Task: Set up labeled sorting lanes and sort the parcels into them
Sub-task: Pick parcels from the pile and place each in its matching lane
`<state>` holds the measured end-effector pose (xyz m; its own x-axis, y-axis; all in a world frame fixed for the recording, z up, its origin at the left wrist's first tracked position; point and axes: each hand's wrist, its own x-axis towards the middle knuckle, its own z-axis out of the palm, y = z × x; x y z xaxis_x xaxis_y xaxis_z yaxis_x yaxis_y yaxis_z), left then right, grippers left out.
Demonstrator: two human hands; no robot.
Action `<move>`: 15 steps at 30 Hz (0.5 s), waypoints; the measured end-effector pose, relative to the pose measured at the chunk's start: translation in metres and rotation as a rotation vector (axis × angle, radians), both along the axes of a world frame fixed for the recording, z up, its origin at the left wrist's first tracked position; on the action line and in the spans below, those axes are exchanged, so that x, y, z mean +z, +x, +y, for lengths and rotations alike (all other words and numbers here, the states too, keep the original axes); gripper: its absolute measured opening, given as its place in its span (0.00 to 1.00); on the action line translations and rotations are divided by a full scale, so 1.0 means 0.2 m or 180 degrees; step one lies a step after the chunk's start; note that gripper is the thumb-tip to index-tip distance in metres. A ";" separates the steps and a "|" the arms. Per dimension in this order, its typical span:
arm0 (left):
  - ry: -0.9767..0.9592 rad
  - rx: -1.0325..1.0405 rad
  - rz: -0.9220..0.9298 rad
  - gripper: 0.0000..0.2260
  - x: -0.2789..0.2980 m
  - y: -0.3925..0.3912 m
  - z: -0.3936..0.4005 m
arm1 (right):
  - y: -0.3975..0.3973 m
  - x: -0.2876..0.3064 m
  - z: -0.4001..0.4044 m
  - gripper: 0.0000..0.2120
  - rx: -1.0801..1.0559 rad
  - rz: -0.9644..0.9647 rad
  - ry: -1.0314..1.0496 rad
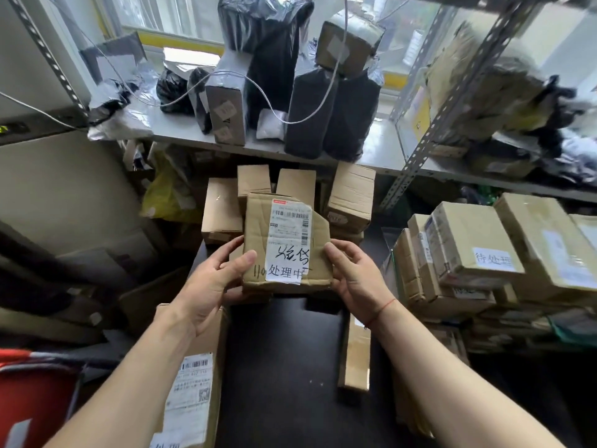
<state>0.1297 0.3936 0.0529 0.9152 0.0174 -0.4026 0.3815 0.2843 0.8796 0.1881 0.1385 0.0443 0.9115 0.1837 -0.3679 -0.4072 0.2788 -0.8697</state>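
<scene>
Two tiers of shelf (371, 150) carry black-wrapped pkgs; a box stack (478, 253) w/ white label sits right. Flat cardboard parcel (287, 244) held up centre above the dark bench (284, 367), left hand (210, 286) & right hand (355, 279) each curled round a side edge.

A parcel depot or stockroom: slotted-steel shelving (416, 156) loaded with black mailer bags (332, 114), and taped cardboard boxes (475, 240) stacked beneath, bearing barcoded shipping labels.
</scene>
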 end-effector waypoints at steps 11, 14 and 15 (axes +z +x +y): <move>0.0216 -0.0548 0.0200 0.15 0.09 -0.08 -0.11 | -0.19 0.10 -0.19 0.14 -0.0010 -0.0088 -0.0103; 0.0247 -0.0507 0.0171 0.15 0.13 -0.14 -0.18 | -0.24 0.13 -0.26 0.14 0.0083 -0.0140 -0.0038; 0.0263 -0.0476 0.0151 0.15 0.15 -0.16 -0.21 | -0.26 0.13 -0.29 0.15 0.0090 -0.0148 -0.0016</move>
